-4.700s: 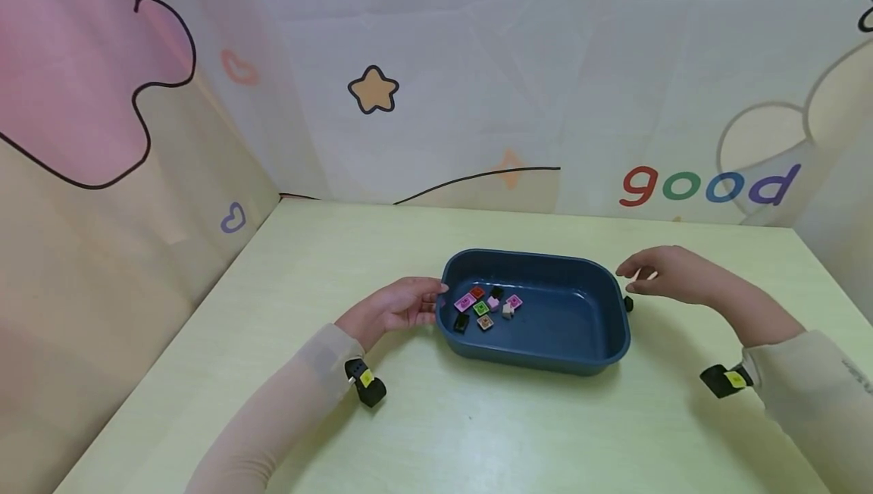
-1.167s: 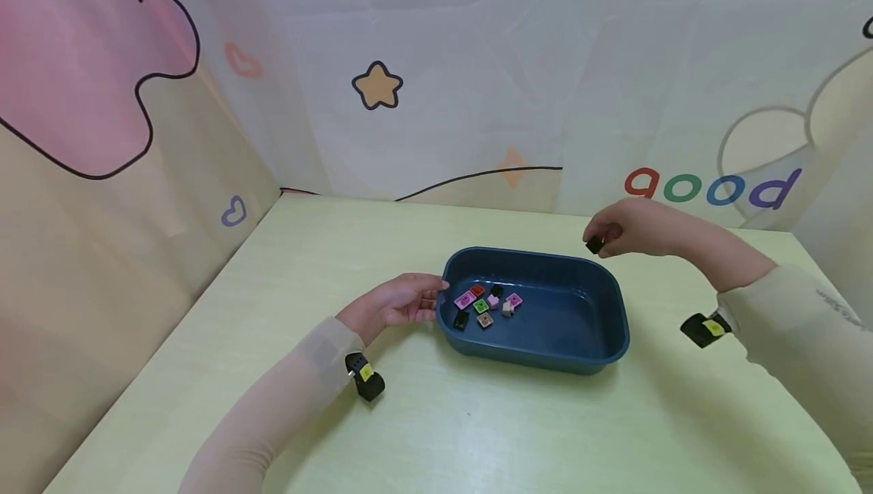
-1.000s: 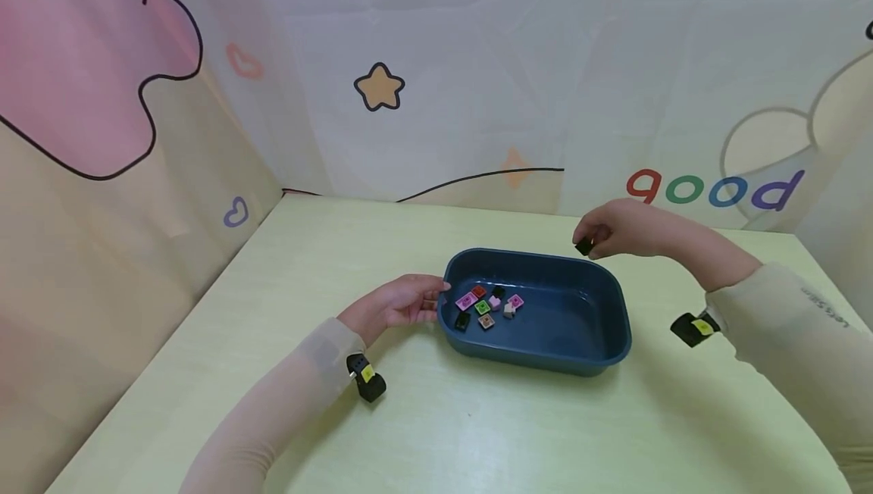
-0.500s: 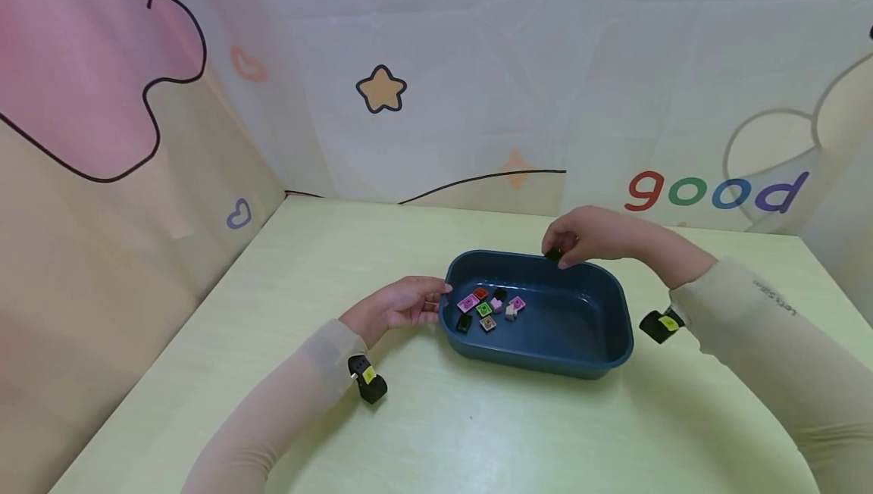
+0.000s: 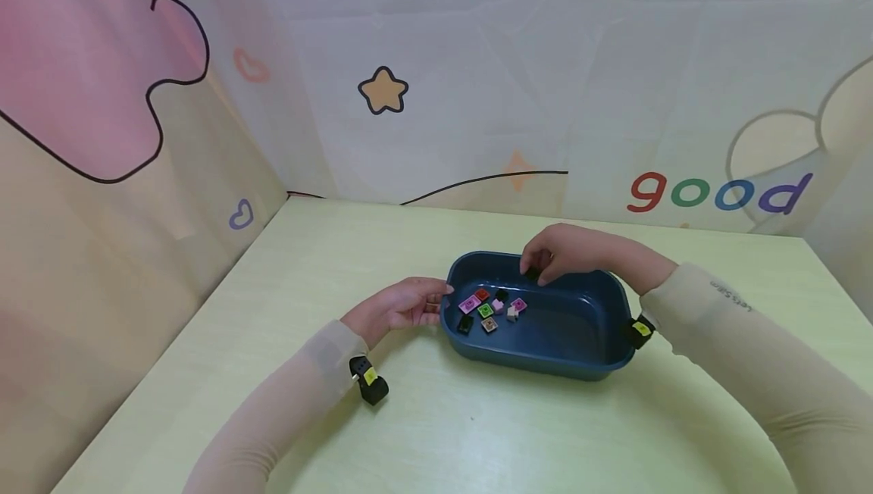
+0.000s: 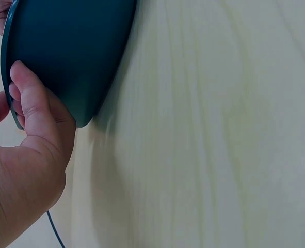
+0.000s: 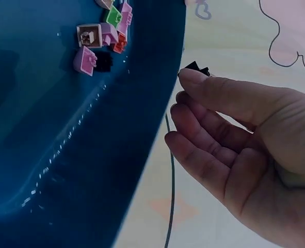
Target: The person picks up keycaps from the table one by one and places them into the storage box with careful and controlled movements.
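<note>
A dark blue plastic basin [image 5: 546, 367] stands on the table with several small toy bricks in its left part. These include pink [image 5: 469, 304], green [image 5: 485, 311], red [image 5: 482, 294] and black [image 5: 465, 324] ones. My left hand [image 5: 402, 304] holds the basin's left end, thumb at the rim and fingers against the outer wall, as the left wrist view [image 6: 36, 129] shows. Over the basin's far side, my right hand [image 5: 566, 251] pinches a small black toy brick [image 7: 195, 67] between thumb and fingertips. In the head view those fingers partly hide this brick.
The pale table [image 5: 341, 251] meets a printed cloth backdrop [image 5: 477, 85] at the back and left. A black camera [image 5: 368, 382] is strapped to my left wrist and another [image 5: 639, 332] to my right wrist, by the basin's right end.
From beside the basin's right end, my right hand has picked up the black brick and carried it up, then left over the basin's far rim. My left hand has stayed at the left end.
</note>
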A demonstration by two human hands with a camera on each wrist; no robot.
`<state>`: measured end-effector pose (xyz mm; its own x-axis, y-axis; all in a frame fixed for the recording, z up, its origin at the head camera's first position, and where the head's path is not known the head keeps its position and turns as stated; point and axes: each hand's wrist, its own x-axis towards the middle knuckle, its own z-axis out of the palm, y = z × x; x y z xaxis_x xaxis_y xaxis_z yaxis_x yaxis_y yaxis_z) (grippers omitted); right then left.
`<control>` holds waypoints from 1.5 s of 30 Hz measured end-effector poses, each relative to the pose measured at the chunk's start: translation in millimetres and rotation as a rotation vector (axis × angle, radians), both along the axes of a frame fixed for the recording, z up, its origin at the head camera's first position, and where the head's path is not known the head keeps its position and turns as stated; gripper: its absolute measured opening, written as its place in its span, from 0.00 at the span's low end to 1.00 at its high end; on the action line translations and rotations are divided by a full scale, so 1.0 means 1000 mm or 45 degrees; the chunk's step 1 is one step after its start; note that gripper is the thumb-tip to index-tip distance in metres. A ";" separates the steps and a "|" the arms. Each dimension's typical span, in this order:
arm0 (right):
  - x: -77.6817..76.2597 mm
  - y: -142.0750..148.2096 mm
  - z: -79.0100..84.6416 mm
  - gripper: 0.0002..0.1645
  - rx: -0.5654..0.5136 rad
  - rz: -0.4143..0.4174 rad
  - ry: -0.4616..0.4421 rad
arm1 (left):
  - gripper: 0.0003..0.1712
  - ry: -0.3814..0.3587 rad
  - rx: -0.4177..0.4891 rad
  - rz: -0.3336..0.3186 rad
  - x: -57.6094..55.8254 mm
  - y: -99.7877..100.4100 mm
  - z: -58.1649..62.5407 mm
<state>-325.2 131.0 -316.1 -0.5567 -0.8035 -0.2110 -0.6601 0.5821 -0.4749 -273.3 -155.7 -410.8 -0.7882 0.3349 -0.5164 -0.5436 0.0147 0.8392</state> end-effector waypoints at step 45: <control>-0.002 -0.039 -0.053 0.11 0.103 0.162 -0.116 | 0.07 -0.031 0.044 0.000 -0.001 -0.001 0.001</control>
